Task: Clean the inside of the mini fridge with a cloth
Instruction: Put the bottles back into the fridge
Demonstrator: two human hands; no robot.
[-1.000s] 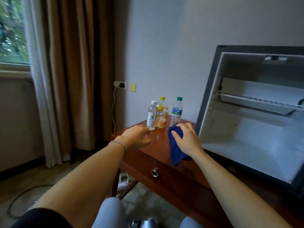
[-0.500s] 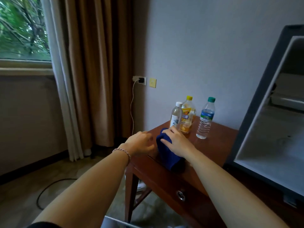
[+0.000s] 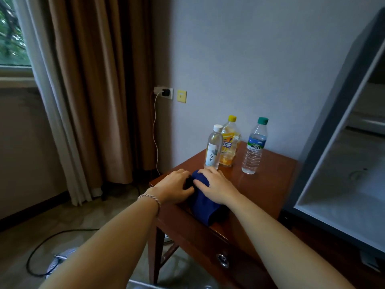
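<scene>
Item: blue cloth point(image 3: 203, 202), on wooden surface point(image 3: 266, 184) left of open mini fridge point(image 3: 341, 184). Left hand point(image 3: 173, 187) and right hand point(image 3: 216, 185) both rest curled on it. Step: gathering cloth. Next: carry into fridge interior.

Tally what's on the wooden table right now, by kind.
Plastic bottles: 3 (white cap, yellow cap, green cap)
Blue cloth: 1
Total: 4
</scene>
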